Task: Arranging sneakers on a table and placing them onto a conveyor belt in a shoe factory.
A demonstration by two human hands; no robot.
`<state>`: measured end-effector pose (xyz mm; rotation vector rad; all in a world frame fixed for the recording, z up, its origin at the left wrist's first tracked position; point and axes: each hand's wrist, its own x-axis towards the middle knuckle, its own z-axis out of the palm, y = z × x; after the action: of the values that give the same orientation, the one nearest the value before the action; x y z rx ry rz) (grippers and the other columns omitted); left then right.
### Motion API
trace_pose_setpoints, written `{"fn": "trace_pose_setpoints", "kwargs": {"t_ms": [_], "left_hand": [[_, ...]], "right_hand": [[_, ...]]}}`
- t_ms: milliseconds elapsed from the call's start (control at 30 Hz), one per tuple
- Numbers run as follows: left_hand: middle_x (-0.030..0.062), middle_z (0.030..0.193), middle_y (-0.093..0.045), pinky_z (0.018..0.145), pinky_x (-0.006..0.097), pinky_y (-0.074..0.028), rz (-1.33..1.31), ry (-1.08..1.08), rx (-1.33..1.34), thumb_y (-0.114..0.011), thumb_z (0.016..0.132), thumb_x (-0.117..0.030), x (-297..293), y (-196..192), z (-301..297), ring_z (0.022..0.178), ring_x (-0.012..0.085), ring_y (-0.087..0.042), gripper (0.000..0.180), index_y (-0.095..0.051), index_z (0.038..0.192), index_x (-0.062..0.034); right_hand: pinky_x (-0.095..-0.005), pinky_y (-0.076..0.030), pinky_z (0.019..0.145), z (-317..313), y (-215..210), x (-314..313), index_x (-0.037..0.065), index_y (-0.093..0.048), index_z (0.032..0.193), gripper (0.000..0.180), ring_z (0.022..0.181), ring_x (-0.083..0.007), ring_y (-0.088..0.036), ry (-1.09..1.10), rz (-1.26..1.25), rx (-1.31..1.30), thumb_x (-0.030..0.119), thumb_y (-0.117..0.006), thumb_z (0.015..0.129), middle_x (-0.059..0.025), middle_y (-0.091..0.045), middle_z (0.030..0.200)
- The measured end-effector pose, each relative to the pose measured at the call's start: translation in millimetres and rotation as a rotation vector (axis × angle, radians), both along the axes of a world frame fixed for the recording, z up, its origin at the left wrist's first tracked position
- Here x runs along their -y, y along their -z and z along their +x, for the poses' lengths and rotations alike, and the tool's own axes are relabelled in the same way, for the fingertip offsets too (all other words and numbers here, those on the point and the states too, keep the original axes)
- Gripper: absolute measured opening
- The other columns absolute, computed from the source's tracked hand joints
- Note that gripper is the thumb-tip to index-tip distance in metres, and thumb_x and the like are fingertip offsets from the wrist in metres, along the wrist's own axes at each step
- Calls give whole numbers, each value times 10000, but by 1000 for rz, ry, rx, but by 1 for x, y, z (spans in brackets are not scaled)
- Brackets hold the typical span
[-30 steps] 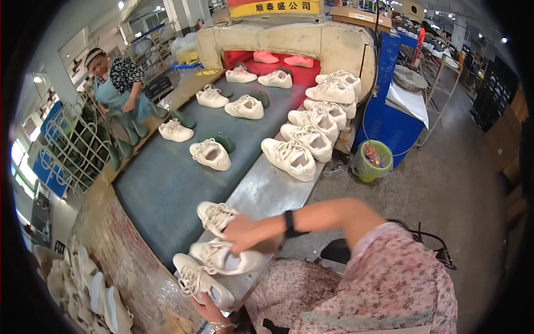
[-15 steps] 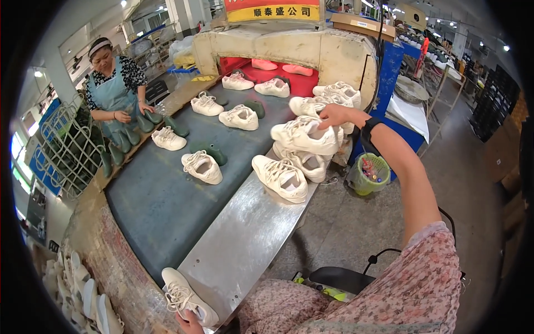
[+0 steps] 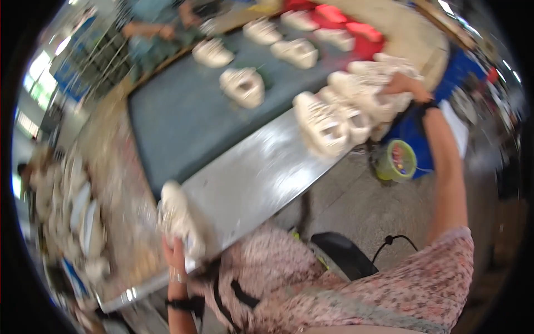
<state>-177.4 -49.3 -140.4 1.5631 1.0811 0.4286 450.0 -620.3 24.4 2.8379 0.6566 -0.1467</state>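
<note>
A cream lace-up sneaker (image 3: 179,214) lies at the near left end of the metal plate, toe pointing away. My left hand (image 3: 174,253) is closed on its heel end, with some fingers hidden. At the far right end of the plate, several cream sneakers (image 3: 325,123) are crowded together, some stacked. My right hand (image 3: 405,87) reaches into this pile, its fingers closed at the opening of an upper sneaker (image 3: 371,92). Motion blur softens both hands.
A dark conveyor belt (image 3: 189,122) carries spaced cream sneakers beside the metal plate (image 3: 245,172). Across it, a co-worker's hands (image 3: 167,32) show near green shoe lasts. Pale shoe parts (image 3: 72,206) are heaped at left. A yellow-green basket (image 3: 396,160) stands below the pile.
My view has turned and tilted, so the belt and sneakers appear shifted and blurred. More of my left forearm shows. Both hands stay at their sneakers.
</note>
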Motion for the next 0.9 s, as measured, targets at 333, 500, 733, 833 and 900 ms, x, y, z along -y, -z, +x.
{"fn": "trace_pose_setpoints", "kwargs": {"t_ms": [333,500,733,833,900], "left_hand": [[181,1242,-556,962,341,-410,-41,58,162,-483,979,-319,14,-14,12,1142,268,-528,482,-407,1380,-64],[301,1341,-432,1103,405,-286,390,304,-157,-502,935,-421,6,-21,17,1293,401,-377,629,-395,1343,46],[243,1258,-509,1020,412,-377,854,-132,-281,-717,795,-300,-180,-97,-160,1178,375,-486,596,-488,1221,47],[252,1285,-488,1041,421,-353,811,-525,-463,-733,765,-368,-258,-103,-243,1213,388,-450,693,-478,1253,53],[253,1337,-447,1062,431,-325,860,-726,-616,-726,754,-429,-310,-88,-300,1250,398,-410,783,-441,1299,55]], "right_hand": [[-348,-503,796,-282,6,-290,8,-549,1242,466,890,-193,-625,-754,508,-862,183,-660,825,-109,-645,1085],[-338,-504,824,-367,86,-420,76,-362,1418,701,1038,-248,-564,-956,696,-914,235,-691,820,-156,-503,1298],[-382,-512,817,-384,6,-541,94,-570,1257,584,944,-305,-658,-1188,-233,-745,471,-631,815,-139,-662,1113],[-416,-504,819,-390,-18,-641,108,-586,1237,527,945,-318,-648,-1259,-177,-654,438,-635,829,-128,-675,1061],[-439,-489,848,-406,-24,-721,102,-579,1234,513,1005,-342,-619,-1357,-128,-630,423,-633,837,-141,-670,1040]]}}
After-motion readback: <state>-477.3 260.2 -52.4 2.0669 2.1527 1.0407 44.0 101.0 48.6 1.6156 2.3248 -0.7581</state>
